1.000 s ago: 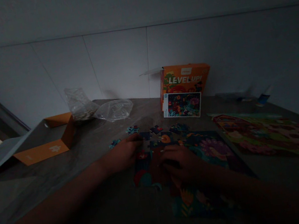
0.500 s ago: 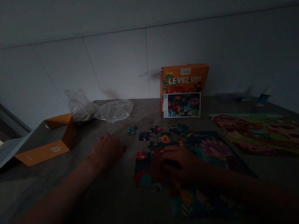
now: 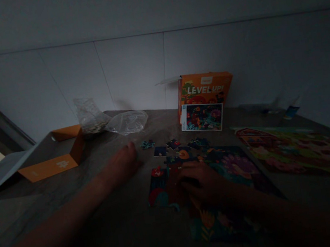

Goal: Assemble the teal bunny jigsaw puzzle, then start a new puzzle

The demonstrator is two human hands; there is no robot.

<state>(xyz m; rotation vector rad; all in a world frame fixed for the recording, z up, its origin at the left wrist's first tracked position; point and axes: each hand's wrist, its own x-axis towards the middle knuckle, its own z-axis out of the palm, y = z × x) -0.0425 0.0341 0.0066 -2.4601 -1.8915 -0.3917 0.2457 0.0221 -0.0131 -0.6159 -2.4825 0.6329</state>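
Note:
A partly joined jigsaw puzzle (image 3: 236, 162) with dark, colourful pictures lies on the grey table. My right hand (image 3: 201, 178) rests on its middle, fingers curled and thumb drawn in against the surface. To the left of the puzzle is my left hand (image 3: 125, 161), fingers bent and closed; what they hold, if anything, is hidden. Just right of its fingertips lies a loose blue piece (image 3: 148, 144). Further loose pieces are a dark blue piece (image 3: 160, 152), a piece with a red figure (image 3: 173, 144) and a teal and dark piece (image 3: 197, 142), all along the puzzle's far edge.
An orange "LEVEL UP!" box (image 3: 205, 83) stands at the back, with a picture card (image 3: 203, 116) leaning on it. An open orange box (image 3: 50, 169) and plastic bags (image 3: 127, 122) are at left. Another puzzle (image 3: 297, 150) lies at right. The light is dim.
My left hand has drawn back leftward from the dark blue piece to where a loose blue piece lay, now out of sight, then shifted slightly right. My right hand has stayed put.

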